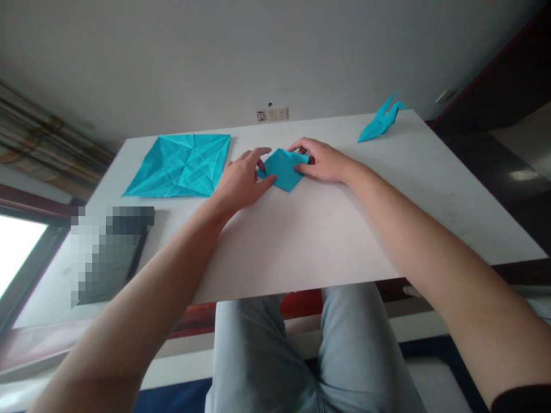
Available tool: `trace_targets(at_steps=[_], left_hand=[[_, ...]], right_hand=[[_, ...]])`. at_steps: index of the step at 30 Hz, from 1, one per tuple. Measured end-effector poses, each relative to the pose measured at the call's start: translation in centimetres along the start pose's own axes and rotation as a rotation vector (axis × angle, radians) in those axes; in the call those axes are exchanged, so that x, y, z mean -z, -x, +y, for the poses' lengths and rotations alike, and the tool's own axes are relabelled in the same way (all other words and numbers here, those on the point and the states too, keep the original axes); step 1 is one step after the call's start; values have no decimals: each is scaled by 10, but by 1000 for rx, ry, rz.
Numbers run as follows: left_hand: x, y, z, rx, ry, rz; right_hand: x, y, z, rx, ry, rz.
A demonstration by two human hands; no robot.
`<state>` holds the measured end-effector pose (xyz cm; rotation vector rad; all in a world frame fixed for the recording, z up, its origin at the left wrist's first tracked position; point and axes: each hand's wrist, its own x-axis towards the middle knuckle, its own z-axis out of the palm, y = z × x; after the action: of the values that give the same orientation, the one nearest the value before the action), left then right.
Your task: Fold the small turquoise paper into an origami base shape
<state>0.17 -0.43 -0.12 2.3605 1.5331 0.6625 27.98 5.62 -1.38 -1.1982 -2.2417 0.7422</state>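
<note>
Centrally, both hands are pressing a small folded blue paper [283,168] flat on the white bench [301,235]: left hand [241,183] is pinning its left edge, right hand [321,162] is pinching its right corner. Creased sheet [181,164] and finished crane [381,121] are lying well apart.

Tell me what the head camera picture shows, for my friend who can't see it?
Two bare hands press on a small folded blue paper in the middle of a white table, the left hand on its left edge and the right hand on its right. A large creased blue sheet lies flat to the left, and a folded blue paper crane sits at the far right.
</note>
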Motion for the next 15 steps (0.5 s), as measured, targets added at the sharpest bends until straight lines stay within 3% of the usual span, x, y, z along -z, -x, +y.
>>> trace_targets(at_steps=[9,15], left_hand=[[0,4,6,29,-83,7],[-2,8,14,-43,-36,-36]], right_hand=[[3,2,-7,0,-9,0],[4,1,-5,-6,-78,-18]])
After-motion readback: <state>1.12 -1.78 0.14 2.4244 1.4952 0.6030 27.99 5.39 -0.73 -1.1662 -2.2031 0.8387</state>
